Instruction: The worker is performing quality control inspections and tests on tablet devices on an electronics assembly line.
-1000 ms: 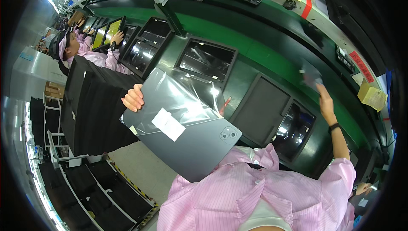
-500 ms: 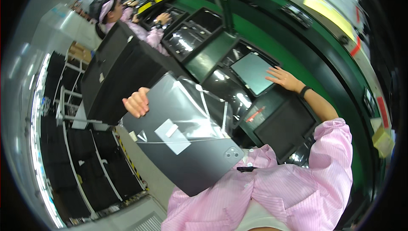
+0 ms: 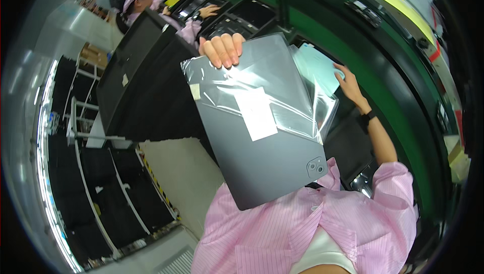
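Left hand [image 3: 223, 51] still tight on tablet [image 3: 257, 155]; right hand [image 3: 351, 88], earlier splayed, now curled round pale panel [image 3: 316, 67]

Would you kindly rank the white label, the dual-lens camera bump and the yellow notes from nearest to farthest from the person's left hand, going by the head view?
1. White label: on the back of the grey tablet, below the left hand.
2. Dual-lens camera bump: at the tablet's lower right.
3. Yellow notes: far right of the view.
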Demonstrator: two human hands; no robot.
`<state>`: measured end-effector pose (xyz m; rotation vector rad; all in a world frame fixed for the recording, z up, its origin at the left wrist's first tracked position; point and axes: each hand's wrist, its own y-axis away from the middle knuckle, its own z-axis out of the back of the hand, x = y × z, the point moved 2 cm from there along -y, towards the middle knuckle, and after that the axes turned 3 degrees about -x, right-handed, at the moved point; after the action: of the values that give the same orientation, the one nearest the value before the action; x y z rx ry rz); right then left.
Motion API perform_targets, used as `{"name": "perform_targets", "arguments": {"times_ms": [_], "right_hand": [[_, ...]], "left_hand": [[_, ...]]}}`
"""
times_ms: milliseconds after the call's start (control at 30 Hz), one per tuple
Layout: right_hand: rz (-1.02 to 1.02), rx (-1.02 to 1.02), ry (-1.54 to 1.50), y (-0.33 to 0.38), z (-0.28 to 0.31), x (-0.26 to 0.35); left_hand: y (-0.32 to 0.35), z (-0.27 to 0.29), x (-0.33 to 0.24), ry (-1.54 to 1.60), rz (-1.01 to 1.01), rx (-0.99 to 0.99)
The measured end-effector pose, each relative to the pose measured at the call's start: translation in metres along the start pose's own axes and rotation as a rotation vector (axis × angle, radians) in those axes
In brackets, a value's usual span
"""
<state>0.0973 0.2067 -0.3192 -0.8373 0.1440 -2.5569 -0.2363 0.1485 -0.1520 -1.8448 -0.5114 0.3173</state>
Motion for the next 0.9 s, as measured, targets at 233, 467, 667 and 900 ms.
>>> {"name": "perform_targets", "arguments": {"times_ms": [233, 467, 667, 900], "right_hand": [[-0.200, 0.025, -1.185, 0.052, 0.100, 0.144], [-0.312, -0.767, -1.117, 0.114, 0.081, 0.134], [-0.275, -1.002, -0.924, 0.139, 0.083, 0.119], [-0.309, -1.003, -0.889, 0.145, 0.082, 0.115]], "left_hand": [[0.000, -0.013, 0.110, 0.189, 0.455, -0.130], [0.016, -0.093, 0.177, -0.255, 0.629, -0.506], [0.021, -0.116, 0.198, -0.265, 0.767, -0.527], [0.029, -0.116, 0.205, -0.277, 0.856, -0.583]]}}
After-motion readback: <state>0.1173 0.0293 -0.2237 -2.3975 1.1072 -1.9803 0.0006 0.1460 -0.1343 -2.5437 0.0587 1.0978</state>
